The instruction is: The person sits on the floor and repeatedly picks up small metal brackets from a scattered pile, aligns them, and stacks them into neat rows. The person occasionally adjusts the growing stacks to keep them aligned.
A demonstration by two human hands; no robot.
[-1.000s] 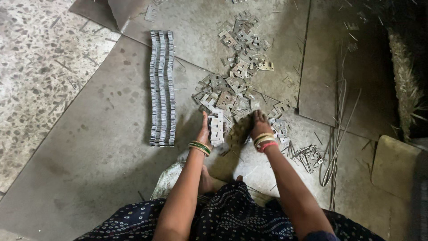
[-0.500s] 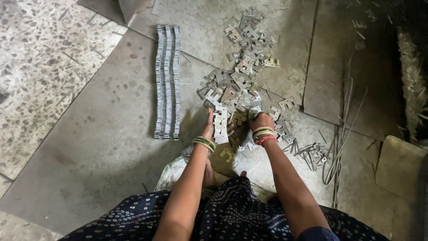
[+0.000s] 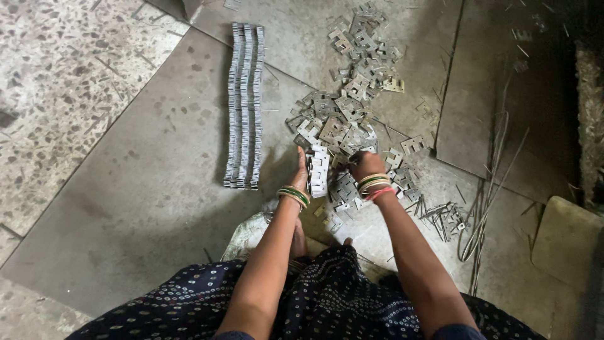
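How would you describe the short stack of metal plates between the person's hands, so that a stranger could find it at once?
Start at the large grey floor slab with the loose heap of metal plates. At the heap's near edge, between the left hand and right hand, stands a short stack of plates. Unlike the scattered pieces, it is aligned, and far shorter than the long stacked row.

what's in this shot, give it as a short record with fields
setting: person seated on a grey stone floor, seen from above
left hand: pressed against the side of a short stack of flat metal stampings
right hand: down in the loose heap of stampings, grip hidden
wrists: green and gold bangles on both
arranged rows: long packed rows of stampings to the left of the heap
other: bent wire pieces to the right
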